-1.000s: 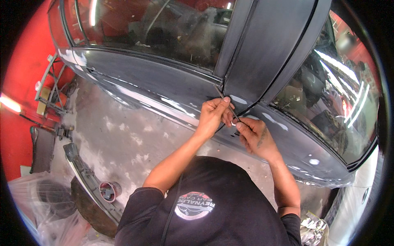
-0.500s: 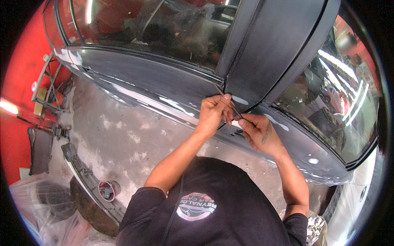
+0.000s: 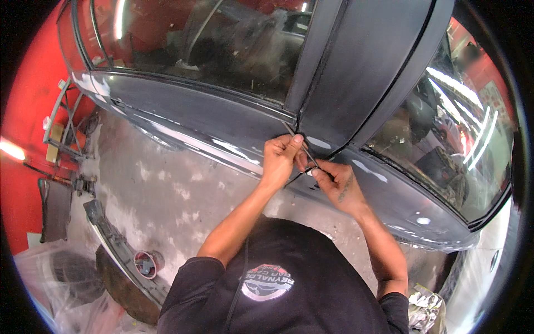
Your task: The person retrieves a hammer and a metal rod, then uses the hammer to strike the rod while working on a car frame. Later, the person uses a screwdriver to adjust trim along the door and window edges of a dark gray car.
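Note:
My left hand is closed, its thumb and fingers pinching a thin dark strip beside the car's door gap. The strip's upper end points to the lower corner of the window, by the base of the dark pillar. Lower down and to the right, my right hand pinches the other end of it. Both hands are close together at the top edge of the grey door panel. Whether the strip is a rubber seal or a stiff tool is hard to tell, and the fingers hide parts of it.
Pale patches mark the sanded-looking car body. On the floor at left are a curved car part, a small tub and plastic sheeting. A metal stand is by the red wall. Crumpled foil-like material lies at lower right.
The view has shifted slightly, with the car's pillar and both hands now a little further left in the picture. Both hands keep their pinch on the strip.

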Available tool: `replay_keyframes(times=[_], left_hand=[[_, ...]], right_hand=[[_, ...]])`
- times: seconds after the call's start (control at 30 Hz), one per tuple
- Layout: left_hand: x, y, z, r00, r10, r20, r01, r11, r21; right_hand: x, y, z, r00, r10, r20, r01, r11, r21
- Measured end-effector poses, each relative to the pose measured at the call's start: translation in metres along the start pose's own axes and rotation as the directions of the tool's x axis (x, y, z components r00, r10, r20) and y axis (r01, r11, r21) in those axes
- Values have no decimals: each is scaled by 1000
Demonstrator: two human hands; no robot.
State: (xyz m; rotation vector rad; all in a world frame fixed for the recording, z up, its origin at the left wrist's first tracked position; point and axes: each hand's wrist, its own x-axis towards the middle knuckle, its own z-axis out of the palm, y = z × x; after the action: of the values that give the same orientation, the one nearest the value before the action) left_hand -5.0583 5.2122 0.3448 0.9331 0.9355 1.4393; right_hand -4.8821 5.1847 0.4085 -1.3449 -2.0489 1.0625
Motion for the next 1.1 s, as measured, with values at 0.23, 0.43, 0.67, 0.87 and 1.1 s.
replay_keyframes(times=[0.23,0.43,0.67,0.87,1.1], left_hand=[[1,-1,2,999,46,-12,-45,998,31],[4,8,-12,999,28,-41,-27,999,24],[3,10,-15,1000,-2,-8,2,1000,4],[4,7,-12,999,10,-43,-13,997,-76],[5,6,-13,998,-5,-58,3,999,-39]], right_hand=[[3,3,-6,999,40,36,-45,986,161],[12,0,8,998,6,67,-13,995,98],[6,-10,21,998,-23,-53,29,994,107],[8,-6,13,999,-44,-22,47,993,113],[6,2,23,998,33,-48,-22,976,218]])
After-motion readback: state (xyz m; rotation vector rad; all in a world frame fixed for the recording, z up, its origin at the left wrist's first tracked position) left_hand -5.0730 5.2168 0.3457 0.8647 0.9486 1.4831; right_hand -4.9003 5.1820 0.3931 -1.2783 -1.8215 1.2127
